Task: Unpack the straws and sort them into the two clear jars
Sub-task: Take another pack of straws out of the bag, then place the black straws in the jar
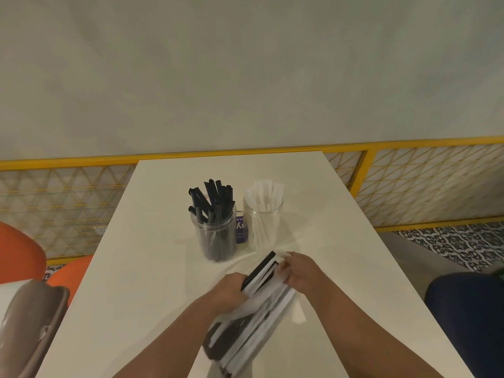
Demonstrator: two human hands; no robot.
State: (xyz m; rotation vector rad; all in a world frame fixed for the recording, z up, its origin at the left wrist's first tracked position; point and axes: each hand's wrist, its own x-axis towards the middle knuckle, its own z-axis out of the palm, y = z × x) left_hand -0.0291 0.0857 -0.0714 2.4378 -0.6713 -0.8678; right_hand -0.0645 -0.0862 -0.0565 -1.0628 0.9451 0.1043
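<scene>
Both forearms are extended over the near half of the table [152,241]. The left hand [231,289] is curled closed around the upper part of a clear plastic bag of straws [245,326], knuckles up. The right hand [298,271] is pinched at the bag's open end, fingers closed on plastic and straw tips; which of the two is actually gripped cannot be told. The bag is held tilted, low end toward the camera, blurred, with black and white straws mixed inside. A few black straw ends [266,268] are seen poking out between the hands.

The surface is a plain white rectangular tabletop. A pale wall is behind, with a yellow-framed lattice panel [409,186] along its base. Patterned floor tiles are visible at right, orange seats [21,252] at left.

Counts: two clear jars, standing just beyond the hands. The left jar [215,238] is loaded with black straws, the right jar [263,227] with white straws; individual straw counts cannot be resolved. One small purple card [240,230] is set between the jars.
</scene>
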